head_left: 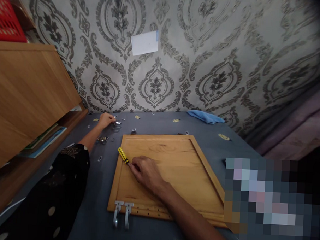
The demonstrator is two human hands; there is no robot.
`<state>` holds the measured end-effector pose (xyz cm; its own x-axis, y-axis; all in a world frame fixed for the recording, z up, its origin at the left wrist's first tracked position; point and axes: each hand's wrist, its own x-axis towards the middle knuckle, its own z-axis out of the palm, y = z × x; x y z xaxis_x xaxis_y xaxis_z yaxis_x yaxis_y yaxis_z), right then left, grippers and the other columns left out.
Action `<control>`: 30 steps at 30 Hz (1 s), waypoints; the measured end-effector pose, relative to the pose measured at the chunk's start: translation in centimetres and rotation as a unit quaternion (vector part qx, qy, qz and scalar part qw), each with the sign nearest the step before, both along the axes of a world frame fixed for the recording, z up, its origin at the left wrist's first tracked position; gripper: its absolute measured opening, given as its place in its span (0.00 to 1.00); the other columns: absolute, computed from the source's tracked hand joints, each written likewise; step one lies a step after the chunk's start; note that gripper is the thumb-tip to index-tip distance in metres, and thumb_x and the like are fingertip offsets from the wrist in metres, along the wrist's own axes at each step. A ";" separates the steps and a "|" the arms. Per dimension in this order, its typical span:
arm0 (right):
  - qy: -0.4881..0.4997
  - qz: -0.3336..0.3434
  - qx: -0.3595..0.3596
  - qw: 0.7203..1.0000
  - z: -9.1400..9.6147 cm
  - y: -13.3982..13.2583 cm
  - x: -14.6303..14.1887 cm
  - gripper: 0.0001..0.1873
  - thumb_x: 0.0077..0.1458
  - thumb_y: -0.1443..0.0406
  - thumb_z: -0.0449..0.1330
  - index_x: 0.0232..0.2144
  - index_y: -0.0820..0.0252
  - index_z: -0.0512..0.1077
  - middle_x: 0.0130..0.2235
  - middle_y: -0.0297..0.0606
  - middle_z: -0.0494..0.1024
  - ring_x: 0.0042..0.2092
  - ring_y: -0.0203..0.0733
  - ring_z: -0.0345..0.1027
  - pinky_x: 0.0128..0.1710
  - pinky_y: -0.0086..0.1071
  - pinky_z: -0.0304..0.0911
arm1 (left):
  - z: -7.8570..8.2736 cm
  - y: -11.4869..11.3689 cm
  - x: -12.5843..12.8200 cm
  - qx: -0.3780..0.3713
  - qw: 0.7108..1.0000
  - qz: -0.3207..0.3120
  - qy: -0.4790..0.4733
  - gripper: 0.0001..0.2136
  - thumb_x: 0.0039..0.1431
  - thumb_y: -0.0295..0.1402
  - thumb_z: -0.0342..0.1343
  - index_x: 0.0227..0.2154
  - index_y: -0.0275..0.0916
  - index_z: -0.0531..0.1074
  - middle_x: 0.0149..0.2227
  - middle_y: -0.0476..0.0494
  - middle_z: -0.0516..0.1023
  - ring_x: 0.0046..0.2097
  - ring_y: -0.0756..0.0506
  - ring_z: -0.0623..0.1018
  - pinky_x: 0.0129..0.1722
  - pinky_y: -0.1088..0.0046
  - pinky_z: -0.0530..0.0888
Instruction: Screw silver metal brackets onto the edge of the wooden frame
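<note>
A framed wooden cabinet door [171, 170] lies flat on the grey cloth-covered surface. My right hand [147, 174] rests over its left part, fingers closed on the shaft end of a screwdriver [123, 155] whose yellow and black handle points away to the left. My left hand [106, 120] reaches to the far left, its fingertips pinched together beside several small metal pieces [117, 125]; what they hold is too small to make out. Two metal hinges [116, 214] [128, 215] sit side by side at the door's near left corner, their arms extending past its edge. A row of small dark holes runs along that edge.
More metal hardware [102, 140] lies left of the door. A blue cloth [205, 117] is by the patterned wall. On the left stand a wooden cabinet [30, 100] with books [46, 143] beneath and a red basket [8, 18] on top. A blurred patch covers the right side.
</note>
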<state>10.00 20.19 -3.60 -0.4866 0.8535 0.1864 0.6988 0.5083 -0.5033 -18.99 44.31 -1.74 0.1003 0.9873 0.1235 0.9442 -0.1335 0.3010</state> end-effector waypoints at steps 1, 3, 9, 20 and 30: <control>-0.003 0.000 -0.001 1.000 0.0 0.0 0.0 0.11 0.64 0.66 0.58 0.29 0.60 0.76 0.29 0.37 0.78 0.32 0.37 0.67 0.31 0.31 0.48 | -0.1 0.0 -0.1 0.002 1.000 0.007 -0.011 0.15 0.67 0.40 0.59 0.49 0.34 0.74 0.50 0.41 0.77 0.48 0.41 0.79 0.46 0.61 0.80; -0.007 -0.001 -0.002 1.000 0.1 0.0 0.0 0.11 0.64 0.66 0.58 0.29 0.60 0.77 0.30 0.38 0.78 0.32 0.37 0.67 0.31 0.31 0.48 | -0.3 -0.1 -0.2 0.007 0.999 0.020 -0.033 0.15 0.67 0.40 0.59 0.49 0.34 0.74 0.50 0.41 0.77 0.48 0.41 0.79 0.47 0.61 0.80; -0.017 0.001 -0.002 1.000 0.3 0.0 0.0 0.11 0.65 0.66 0.58 0.30 0.60 0.77 0.30 0.38 0.79 0.33 0.38 0.68 0.32 0.31 0.48 | -0.5 0.3 -0.2 0.021 0.997 0.030 -0.072 0.16 0.67 0.40 0.59 0.50 0.34 0.74 0.52 0.41 0.77 0.50 0.39 0.79 0.48 0.59 0.79; -0.024 0.003 -0.006 1.000 0.5 -0.1 0.0 0.12 0.65 0.66 0.57 0.30 0.60 0.77 0.31 0.39 0.80 0.34 0.39 0.69 0.32 0.32 0.48 | -0.3 0.0 -0.2 0.018 0.999 0.001 -0.046 0.15 0.68 0.39 0.59 0.51 0.35 0.73 0.53 0.39 0.76 0.51 0.40 0.78 0.50 0.57 0.79; -0.024 0.000 -0.009 1.000 0.5 -0.1 0.1 0.11 0.65 0.66 0.57 0.31 0.60 0.77 0.32 0.39 0.81 0.35 0.39 0.70 0.32 0.31 0.49 | 0.0 -0.5 -0.3 0.027 0.992 0.016 -0.120 0.16 0.67 0.40 0.60 0.50 0.33 0.74 0.51 0.41 0.77 0.50 0.39 0.79 0.48 0.59 0.79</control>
<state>10.07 20.05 -3.08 -0.4945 0.8565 0.1477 0.7226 0.4996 -0.4778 -19.30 43.80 -1.79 0.0305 0.9808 0.1924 0.8499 -0.1268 0.5114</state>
